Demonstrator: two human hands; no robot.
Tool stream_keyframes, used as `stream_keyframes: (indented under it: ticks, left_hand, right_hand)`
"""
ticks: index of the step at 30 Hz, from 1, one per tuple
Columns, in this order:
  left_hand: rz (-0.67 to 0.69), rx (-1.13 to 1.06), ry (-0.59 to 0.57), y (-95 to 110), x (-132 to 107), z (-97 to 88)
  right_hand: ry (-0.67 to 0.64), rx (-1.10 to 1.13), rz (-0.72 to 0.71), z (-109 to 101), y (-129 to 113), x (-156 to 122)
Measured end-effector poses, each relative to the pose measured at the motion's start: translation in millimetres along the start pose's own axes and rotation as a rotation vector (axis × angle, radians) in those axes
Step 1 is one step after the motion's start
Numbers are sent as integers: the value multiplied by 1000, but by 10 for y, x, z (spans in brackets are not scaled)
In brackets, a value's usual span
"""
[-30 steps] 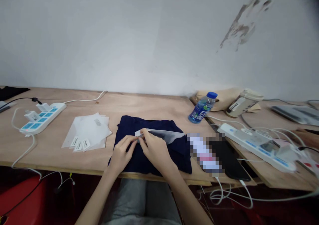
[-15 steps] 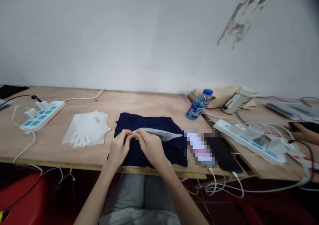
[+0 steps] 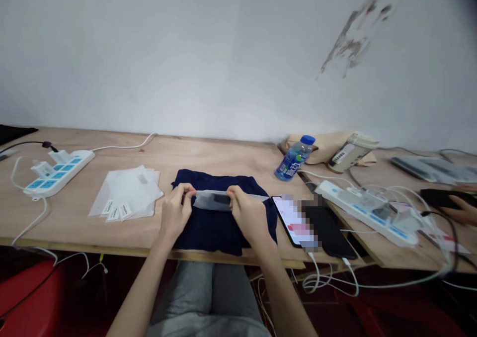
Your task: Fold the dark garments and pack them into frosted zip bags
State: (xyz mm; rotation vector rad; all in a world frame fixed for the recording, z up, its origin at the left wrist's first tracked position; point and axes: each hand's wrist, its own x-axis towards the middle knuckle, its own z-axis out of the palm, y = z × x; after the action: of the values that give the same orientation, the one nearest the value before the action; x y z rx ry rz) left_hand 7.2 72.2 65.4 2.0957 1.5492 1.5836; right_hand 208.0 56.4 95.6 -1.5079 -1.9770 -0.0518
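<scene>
A translucent plastic bag (image 3: 212, 201) is stretched between my two hands, above a dark navy folded cloth (image 3: 208, 232) lying at the front of the table. My left hand (image 3: 177, 210) pinches the bag's left end between thumb and fingers. Farther right, my right hand (image 3: 248, 212) grips the bag's upper edge, and a strip of the bag sticks out beyond it. Something dark shows through the plastic; whether it is inside or is the cloth behind, I cannot tell. To the left, several similar translucent bags (image 3: 128, 190) lie fanned out, with small white labels (image 3: 119, 210) at their lower edge.
A white power strip (image 3: 61, 173) is at the left. To the right are a phone (image 3: 290, 217), a black phone (image 3: 330, 230), a blue-capped bottle (image 3: 294, 159), a coffee cup (image 3: 350, 153), another power strip (image 3: 365, 212) and tangled cables. Another person's hand (image 3: 460, 205) is at the far right.
My right hand has slid rightward along the bag's edge, away from my left hand. The bag is now spread between them, where both hands were together before.
</scene>
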Motion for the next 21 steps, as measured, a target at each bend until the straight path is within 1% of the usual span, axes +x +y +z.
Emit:
stream_keyframes:
  ticks: [5, 7, 9, 11, 16, 19, 21]
  left_hand:
    - [15, 8, 64, 21, 262, -23]
    - [-15, 18, 96, -8, 322, -67]
    - [-49, 19, 113, -54, 328, -110]
    - [-72, 10, 96, -109, 275, -135]
    - [-117, -25, -45, -241, 2, -116]
    - [-117, -15, -46, -274, -114, -117]
    - [-114, 4, -29, -268, -139, -132]
  right_hand:
    - [124, -148, 42, -182, 183, 155]
    - [153, -197, 67, -244, 268, 188]
    - [153, -227, 100, -287, 356, 196]
    - [126, -231, 121, -293, 439, 175]
    - [55, -185, 100, -159, 595, 34]
    - [59, -142, 54, -94, 649, -56]
    - [58, -124, 39, -93, 670, -92]
